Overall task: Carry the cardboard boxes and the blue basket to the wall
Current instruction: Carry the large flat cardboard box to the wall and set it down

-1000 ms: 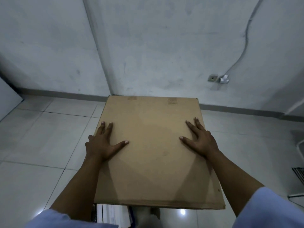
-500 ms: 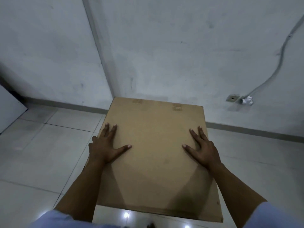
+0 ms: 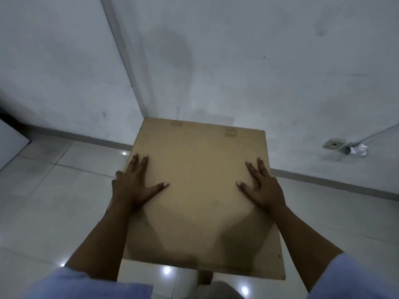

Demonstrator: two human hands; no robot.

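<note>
A flat brown cardboard box (image 3: 201, 169) fills the middle of the head view, held out in front of me above the tiled floor. My left hand (image 3: 133, 187) lies on its left edge with the fingers spread on top and the thumb pointing inward. My right hand (image 3: 263, 189) grips the right edge the same way. The box's far edge is close to the grey wall (image 3: 237, 72), near a vertical corner line. No blue basket is in view.
A wall socket (image 3: 333, 144) with a grey cable (image 3: 375, 134) sits low on the wall at the right. A white panel (image 3: 10, 143) leans at the far left. Glossy floor tiles (image 3: 54, 201) and a grey skirting strip run along the wall's base.
The wall has come closer and fills more of the view. The box's far edge now reaches the wall's base. Both hands keep the same hold on the box.
</note>
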